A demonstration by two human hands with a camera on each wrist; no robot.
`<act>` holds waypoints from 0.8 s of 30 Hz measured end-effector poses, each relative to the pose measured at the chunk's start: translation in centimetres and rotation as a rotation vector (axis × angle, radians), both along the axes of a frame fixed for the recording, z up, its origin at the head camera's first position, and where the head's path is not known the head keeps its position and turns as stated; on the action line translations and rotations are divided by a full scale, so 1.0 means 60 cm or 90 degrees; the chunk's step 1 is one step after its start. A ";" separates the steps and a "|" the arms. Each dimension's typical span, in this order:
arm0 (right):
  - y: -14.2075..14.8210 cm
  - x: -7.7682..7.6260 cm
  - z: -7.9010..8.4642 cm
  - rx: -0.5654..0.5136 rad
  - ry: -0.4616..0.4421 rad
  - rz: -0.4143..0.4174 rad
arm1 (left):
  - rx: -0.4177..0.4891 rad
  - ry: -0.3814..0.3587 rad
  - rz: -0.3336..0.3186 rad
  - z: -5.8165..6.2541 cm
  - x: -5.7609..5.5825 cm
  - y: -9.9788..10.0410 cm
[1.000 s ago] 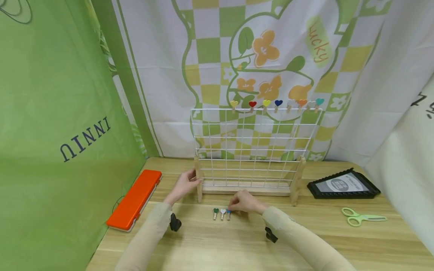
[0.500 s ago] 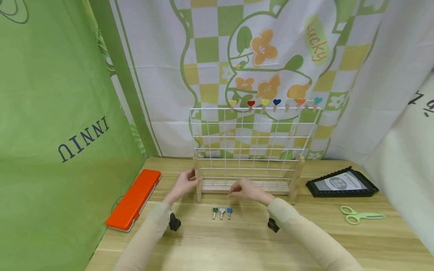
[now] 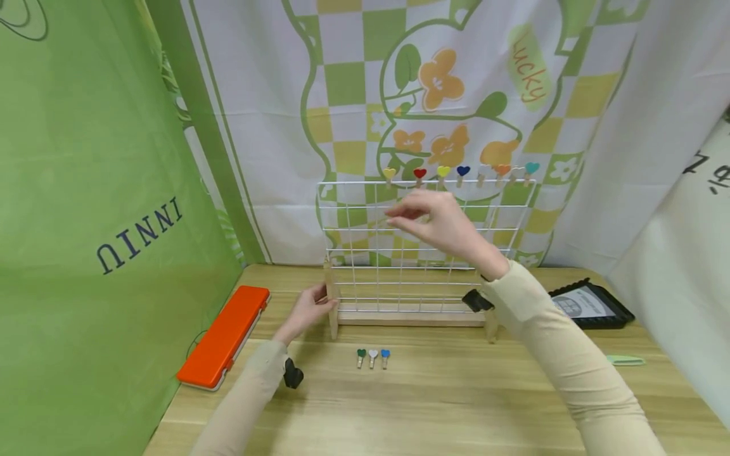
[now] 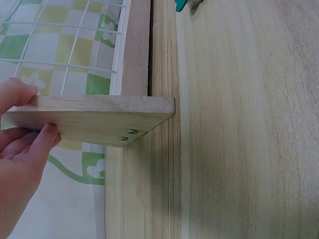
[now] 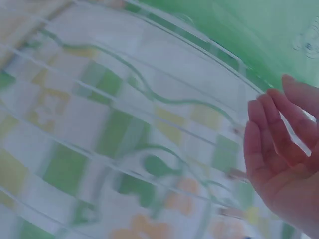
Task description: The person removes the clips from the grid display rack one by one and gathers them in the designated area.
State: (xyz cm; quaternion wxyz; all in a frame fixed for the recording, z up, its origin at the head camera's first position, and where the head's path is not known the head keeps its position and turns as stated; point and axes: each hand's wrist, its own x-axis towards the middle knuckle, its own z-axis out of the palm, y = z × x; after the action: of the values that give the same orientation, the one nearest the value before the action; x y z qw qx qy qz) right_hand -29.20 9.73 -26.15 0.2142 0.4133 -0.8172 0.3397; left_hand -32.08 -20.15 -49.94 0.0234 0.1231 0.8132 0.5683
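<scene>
My left hand (image 3: 308,310) grips the wooden side post (image 4: 94,114) of a white wire grid rack (image 3: 399,249), thumb on one face and fingers on the other. In front of the rack's middle, my right hand (image 3: 447,228) is raised just below the top wire, apart from it. Its fingers are loosely bent, and nothing shows between them in the right wrist view. Along the top wire stand several heart clothespins, among them a red one (image 3: 419,173) and a dark blue one (image 3: 463,171). On the table lie a green (image 3: 361,356), a white (image 3: 373,356) and a blue heart clothespin (image 3: 385,356).
An orange-red case (image 3: 225,335) lies on the table at the left. To the right are a black tray (image 3: 593,305) and green scissors (image 3: 626,360), both partly hidden by my right sleeve. A patterned curtain (image 3: 268,126) hangs behind the rack.
My right hand has let go of the blue clothespin on the table and risen towards the rack's top wire. The left hand stays on the side post.
</scene>
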 end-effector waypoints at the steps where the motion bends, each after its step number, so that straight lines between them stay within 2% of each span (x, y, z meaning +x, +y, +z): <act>1: 0.000 -0.001 0.015 -0.015 0.029 0.002 | 0.000 0.003 0.000 0.000 0.000 -0.001; 5: -0.001 -0.006 0.064 -0.059 0.113 -0.010 | 0.007 0.004 -0.004 0.002 0.000 -0.002; 9: -0.004 -0.020 0.091 -0.043 0.163 -0.047 | 0.007 0.003 -0.003 0.003 0.002 -0.002; 12: -0.007 -0.033 0.101 0.001 0.148 -0.078 | 0.004 0.002 0.005 0.004 0.004 -0.001; 18: -0.011 -0.056 0.108 0.114 0.052 -0.114 | -0.001 -0.002 0.004 0.005 0.009 0.002; 20: -0.012 -0.059 0.108 0.134 0.034 -0.119 | -0.005 -0.001 0.004 0.005 0.009 0.003; 24: -0.013 -0.064 0.110 0.142 0.036 -0.122 | -0.004 0.002 0.010 0.007 0.008 0.004</act>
State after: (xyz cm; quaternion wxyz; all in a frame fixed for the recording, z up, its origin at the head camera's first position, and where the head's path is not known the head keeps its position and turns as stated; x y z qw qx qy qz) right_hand -33.05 8.95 -19.53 0.2212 0.3642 -0.8791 0.2133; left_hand -31.60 -19.92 -49.54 0.0181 0.1176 0.8161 0.5656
